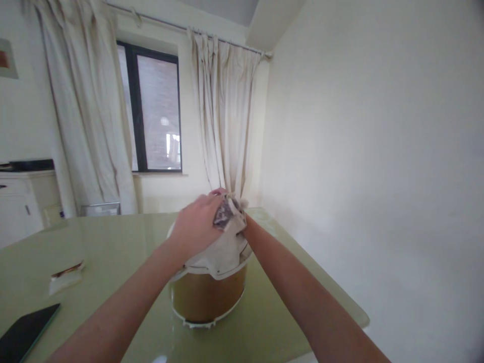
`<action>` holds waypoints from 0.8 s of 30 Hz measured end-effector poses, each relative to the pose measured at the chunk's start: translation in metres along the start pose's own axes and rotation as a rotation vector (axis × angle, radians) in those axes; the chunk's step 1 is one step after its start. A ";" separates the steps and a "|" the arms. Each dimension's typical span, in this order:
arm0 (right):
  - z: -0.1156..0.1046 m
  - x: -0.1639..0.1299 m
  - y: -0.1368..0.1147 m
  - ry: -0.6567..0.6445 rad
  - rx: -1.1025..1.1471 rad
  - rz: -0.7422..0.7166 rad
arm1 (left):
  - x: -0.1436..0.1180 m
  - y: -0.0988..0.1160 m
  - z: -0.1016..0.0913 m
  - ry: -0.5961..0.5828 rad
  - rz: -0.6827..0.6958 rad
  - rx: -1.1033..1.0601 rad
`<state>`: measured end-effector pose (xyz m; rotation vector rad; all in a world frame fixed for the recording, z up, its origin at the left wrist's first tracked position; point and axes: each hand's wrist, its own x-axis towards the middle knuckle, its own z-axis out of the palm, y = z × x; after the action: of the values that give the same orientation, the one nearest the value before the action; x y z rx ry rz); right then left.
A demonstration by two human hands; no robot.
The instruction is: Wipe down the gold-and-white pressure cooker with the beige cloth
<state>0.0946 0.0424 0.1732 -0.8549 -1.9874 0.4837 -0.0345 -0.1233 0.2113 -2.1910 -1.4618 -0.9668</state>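
Observation:
A round brown container (207,297) with a white scalloped rim at its base stands on the table in front of me. White cloth (217,254) drapes over its top and upper side, with a wavy trimmed edge. The upper part of the cloth is bunched up, and a dark grey patterned patch (226,213) shows there. My left hand (198,222) is closed on the bunched cloth from the left, its fingertips out of sight behind it. From the right, my right hand (244,224) reaches behind the bunch; the cloth hides its fingers.
The pale green table (124,237) has a glossy top, its right edge near the wall. On the left lie a dark flat object (28,333) and a small white packet (66,277) with a brown edge. Curtains (230,111) and a window (159,111) are behind.

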 end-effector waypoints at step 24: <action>0.001 0.017 -0.039 -0.228 -0.117 -0.073 | -0.033 -0.006 0.019 -0.070 0.048 0.084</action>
<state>0.0731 0.0285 0.2071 -0.8250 -2.2668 0.4417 -0.0414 -0.1317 0.1746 -2.2089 -1.4468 -0.8051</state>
